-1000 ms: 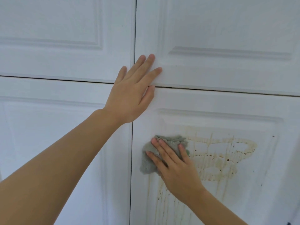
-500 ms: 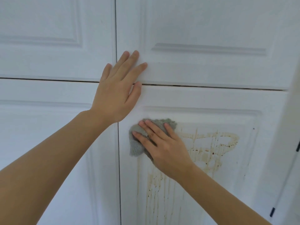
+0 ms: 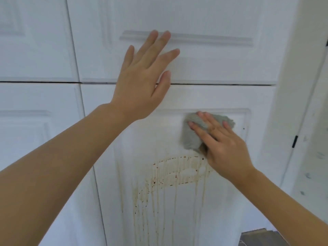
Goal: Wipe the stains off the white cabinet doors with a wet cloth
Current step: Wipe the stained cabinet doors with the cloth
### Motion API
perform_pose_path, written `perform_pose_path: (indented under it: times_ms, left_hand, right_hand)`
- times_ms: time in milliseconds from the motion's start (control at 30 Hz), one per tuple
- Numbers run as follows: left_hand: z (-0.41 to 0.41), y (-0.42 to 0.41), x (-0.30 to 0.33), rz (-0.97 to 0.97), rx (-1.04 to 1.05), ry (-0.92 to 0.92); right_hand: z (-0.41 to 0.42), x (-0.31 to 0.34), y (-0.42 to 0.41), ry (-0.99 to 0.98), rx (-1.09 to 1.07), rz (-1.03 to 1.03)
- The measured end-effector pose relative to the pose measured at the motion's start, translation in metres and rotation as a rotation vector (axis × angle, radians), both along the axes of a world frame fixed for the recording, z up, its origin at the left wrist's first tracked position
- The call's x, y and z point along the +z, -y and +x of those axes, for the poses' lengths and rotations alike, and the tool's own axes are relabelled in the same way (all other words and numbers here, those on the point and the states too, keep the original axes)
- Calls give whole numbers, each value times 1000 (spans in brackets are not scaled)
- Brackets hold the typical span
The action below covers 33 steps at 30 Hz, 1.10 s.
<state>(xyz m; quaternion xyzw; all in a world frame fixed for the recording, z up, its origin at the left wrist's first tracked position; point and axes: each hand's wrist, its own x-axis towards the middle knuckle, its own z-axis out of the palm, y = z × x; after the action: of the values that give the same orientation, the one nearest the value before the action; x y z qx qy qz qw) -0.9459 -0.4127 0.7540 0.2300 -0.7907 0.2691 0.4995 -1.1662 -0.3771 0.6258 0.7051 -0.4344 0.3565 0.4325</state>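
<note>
Most of the stain is yet to be wiped, though the top of the panel looks clean.

Your right hand (image 3: 224,144) presses the grey cloth (image 3: 193,134) flat, fingers straight, against the upper right of the lower cabinet door (image 3: 177,100); your left hand (image 3: 142,82) lies spread across the seam with the upper door (image 3: 195,15), bracing. Below the cloth, the brown ring (image 3: 177,173) and its drips (image 3: 154,210) down the panel remain, so I judge you well short of halfway.

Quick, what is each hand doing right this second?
Left hand: open, fingers straight, flat on the white cabinet doors.
Right hand: open, straight fingers pressing the grey cloth to the stained door.
</note>
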Motion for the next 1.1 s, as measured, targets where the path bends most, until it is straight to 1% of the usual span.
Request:
perform_pose_path:
  times_ms: [167, 233, 300, 400, 467, 533, 600, 700, 767, 867, 967, 1033, 1100]
  left_hand:
    - [-50, 3, -1, -72, -29, 70]
    - [-63, 3, -2, -84, -33, 97]
    - [-71, 5, -4, -98, -27, 121]
    - [-68, 10, -8, -126, 0, 136]
    - [-63, 14, -10, -138, 13, 149]
    - [-61, 17, -12, -164, 34, 157]
    - [-64, 19, -13, -192, 52, 151]
    - [-67, 19, -13, -229, 67, 126]
    - [-68, 21, -13, -247, 58, 123]
    - [-68, 23, -15, -263, 59, 128]
    - [-67, 23, -16, -256, 61, 135]
    - [-67, 21, -14, -220, 44, 144]
    - [-60, 17, -11, -171, 8, 174]
  right_hand:
    - [-58, -6, -18, 163, -160, -38]
    - [-60, -8, -17, 196, -178, -68]
    - [-52, -16, -13, 269, -196, -73]
    - [-41, -50, -12, 347, -222, -28]
    - [-40, -79, -20, 314, -248, 40]
    - [-44, -88, -24, 268, -265, 61]
    - [-47, -67, -20, 268, -266, 11]
    - [-42, -17, -8, 339, -236, -72]
    - [-37, -10, -2, 389, -203, -96]
    - [-33, -45, -6, 416, -212, -43]
    - [-36, -80, -19, 355, -244, 87]
    - [-42, -80, -23, 329, -243, 120]
    - [-39, -62, -20, 382, -206, 129]
